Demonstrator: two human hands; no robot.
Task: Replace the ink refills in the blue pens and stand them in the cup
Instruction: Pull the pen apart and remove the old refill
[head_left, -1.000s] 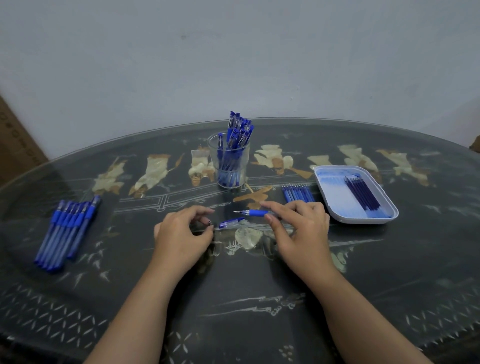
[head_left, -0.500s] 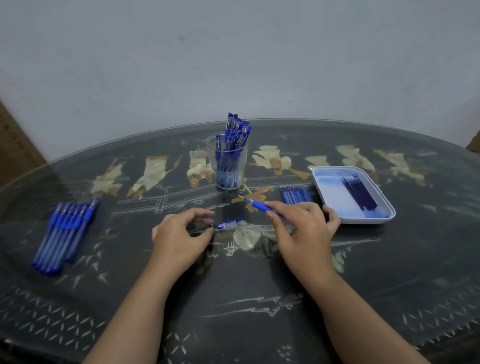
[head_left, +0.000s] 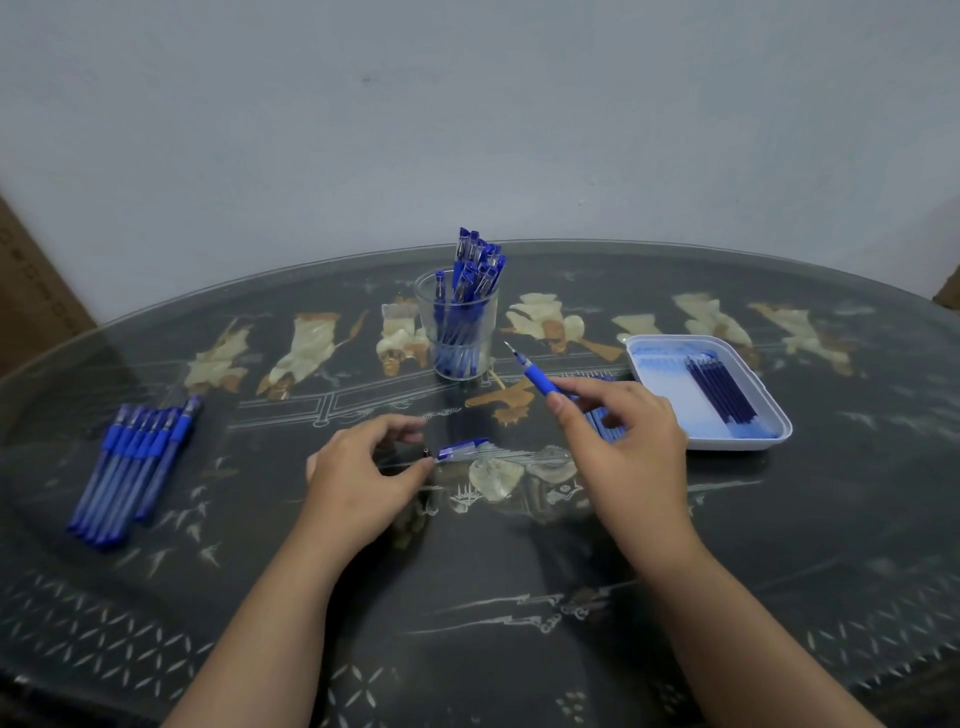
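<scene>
Overhead, pen tip (head_left: 532, 373) (right hand (head_left: 621, 431))

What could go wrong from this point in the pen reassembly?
The right hand holds the pen's front section tip-up with a light grip near the full cup; a swing could knock the cup over. The clear barrel lies loose on the smooth glass table by the left hand and might roll. Loose refills sit under the right hand and could scatter.

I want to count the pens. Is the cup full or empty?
Neither: the clear cup holds a bunch of blue pens standing upright and leaning right, with bare space on its left side.
</scene>
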